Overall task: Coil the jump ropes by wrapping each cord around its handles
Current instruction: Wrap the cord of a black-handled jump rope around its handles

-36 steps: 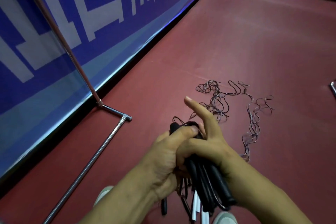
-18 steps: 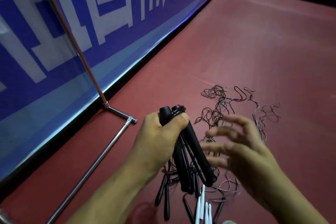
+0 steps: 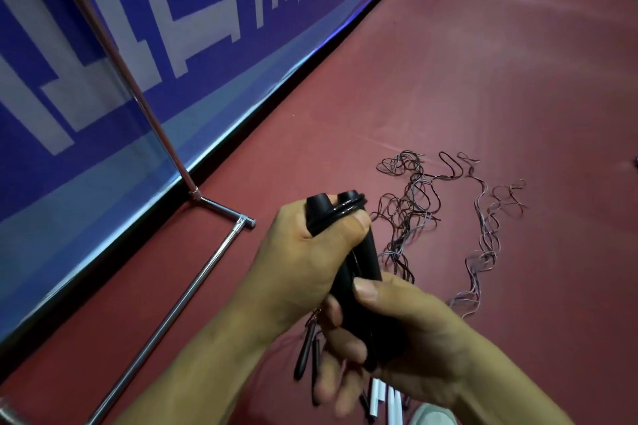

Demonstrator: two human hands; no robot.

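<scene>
A pair of black handles (image 3: 367,252) was held upright and side by side above the floor, at the lower middle of the head view. A dark loop of cord (image 3: 347,210) was seen lying round their upper ends. The pair was clamped by both hands. The left hand (image 3: 307,266) was closed round the upper half, its thumb pressed across the front just under the loop. The right hand (image 3: 414,331) was closed round the lower half, its thumb laid on the front and its fingers curled underneath, where they were blurred. The two hands were brought close together, one just above the other.

Below them more gear was seen: slim black handles (image 3: 305,352) under the left wrist and white handles (image 3: 381,397) under the right hand. Whether these were held or merely lying there could not be told.

Beyond the hands a tangle of thin dark cords (image 3: 409,207) was spread on the red floor (image 3: 483,62), and just to its right a paler strand (image 3: 483,238) was laid out in loose waves.

A chrome stand (image 3: 168,321) was set to the left, its base bar on the floor and its pole slanted up in front of a blue banner (image 3: 207,55) with white lettering, which was stretched along the floor's edge. The toe of a pale shoe (image 3: 431,416) was caught at the bottom edge
</scene>
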